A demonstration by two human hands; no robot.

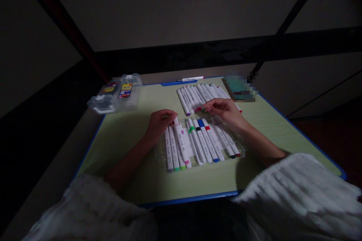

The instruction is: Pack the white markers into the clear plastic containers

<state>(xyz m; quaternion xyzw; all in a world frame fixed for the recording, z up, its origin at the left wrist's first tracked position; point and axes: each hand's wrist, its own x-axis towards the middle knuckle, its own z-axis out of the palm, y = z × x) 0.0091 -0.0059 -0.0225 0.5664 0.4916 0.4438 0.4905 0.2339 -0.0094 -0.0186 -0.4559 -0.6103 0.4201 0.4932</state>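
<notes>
Clear tray (158, 153) is part-filled with markers (208, 143), a further row (195, 98) left beyond it; pink-ended marker (181, 143) is pinched in left grip (159, 125), hold of right grip (225, 110) indiscernible.

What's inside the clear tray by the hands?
White markers lie side by side in the clear tray, some showing green, blue, red or black. The left hand pinches the upper end of a pink-ended marker. Whatever the markers and right hand cover can't be seen.

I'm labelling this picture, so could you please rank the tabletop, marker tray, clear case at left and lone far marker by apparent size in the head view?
Tabletop
Marker tray
Clear case
Lone marker
</notes>
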